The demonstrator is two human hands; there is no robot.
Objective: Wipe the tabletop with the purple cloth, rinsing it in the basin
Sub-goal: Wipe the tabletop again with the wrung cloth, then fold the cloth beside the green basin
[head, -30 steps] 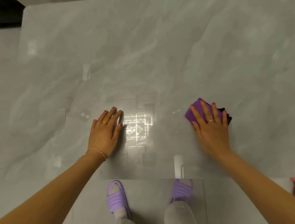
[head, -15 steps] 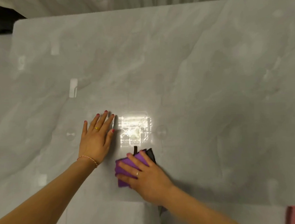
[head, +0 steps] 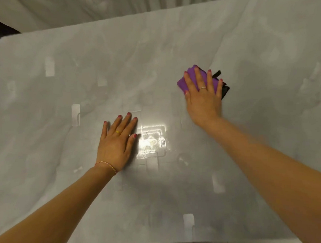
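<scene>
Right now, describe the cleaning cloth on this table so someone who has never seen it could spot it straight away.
Start from the big pale grey marbled tabletop that fills the view. Follow the right arm to the right hand, which lies flat with straight fingers past the bright reflection. Under those fingers is the purple cloth, folded, with a black edge showing on its right: the only vivid colour on the table.

Bare forearms; gold ring, braided wrist thread, silver ring, pink nail polish.
</scene>
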